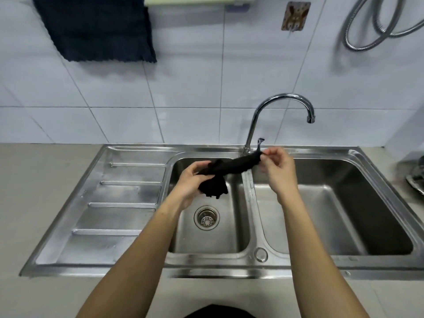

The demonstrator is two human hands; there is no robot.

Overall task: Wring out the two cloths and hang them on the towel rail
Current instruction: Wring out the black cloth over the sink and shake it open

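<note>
A black cloth [231, 167] is stretched into a twisted roll above the left basin of the steel sink [206, 251]. My left hand [191, 180] grips its lower left end, where a loose bunch of fabric hangs down. My right hand [276, 167] pinches the upper right end near the tap's base. A second dark cloth [98, 31] hangs spread over the pale towel rail [197, 1] on the tiled wall at the top left.
A curved chrome tap [284, 99] rises behind the divider between the two basins. A ribbed drainboard [119, 203] lies left of the basins. A metal hose [371, 26] loops on the wall at the top right. Metal items sit at the right edge.
</note>
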